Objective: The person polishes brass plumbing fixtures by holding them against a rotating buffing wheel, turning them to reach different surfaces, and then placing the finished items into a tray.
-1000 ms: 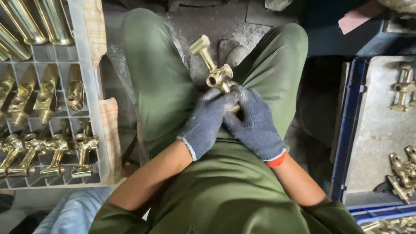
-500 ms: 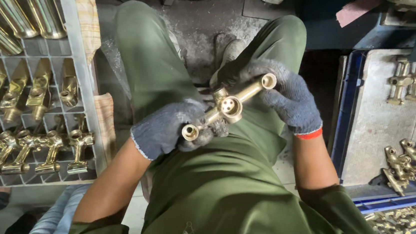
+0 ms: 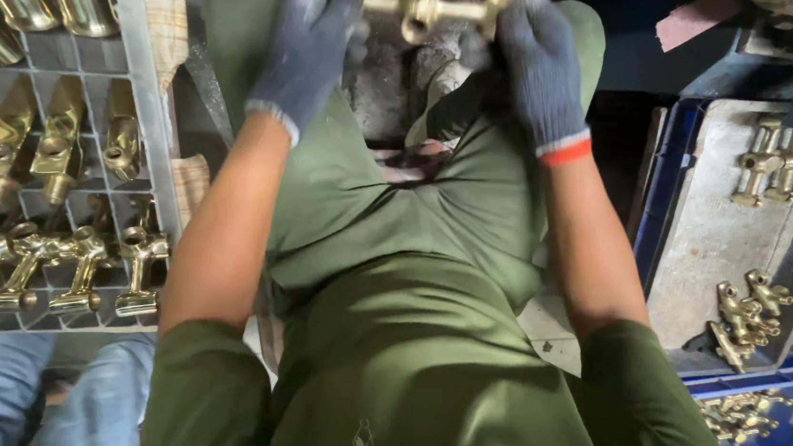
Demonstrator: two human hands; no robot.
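I hold a brass tap body [image 3: 419,1] crosswise at the top of the head view, above my green-clad knees. My left hand [image 3: 309,44], in a dark blue-grey knit glove, grips its left end. My right hand [image 3: 535,58], in the same kind of glove with a red cuff, grips its right end. The fitting has a round open socket in its middle and a threaded end on each side. Its upper part is cut off by the frame edge.
A grey divided rack [image 3: 145,130] at the left holds several brass fittings [image 3: 57,272] in rows. At the right a grey tray [image 3: 703,225] in a blue crate [image 3: 775,391] carries more brass fittings [image 3: 744,312]. Someone's blue-jeaned leg [image 3: 41,417] shows at lower left.
Both hands have lifted the brass tap body up and away from my lap toward the frame's top. It turned from upright to level, one hand on each end.
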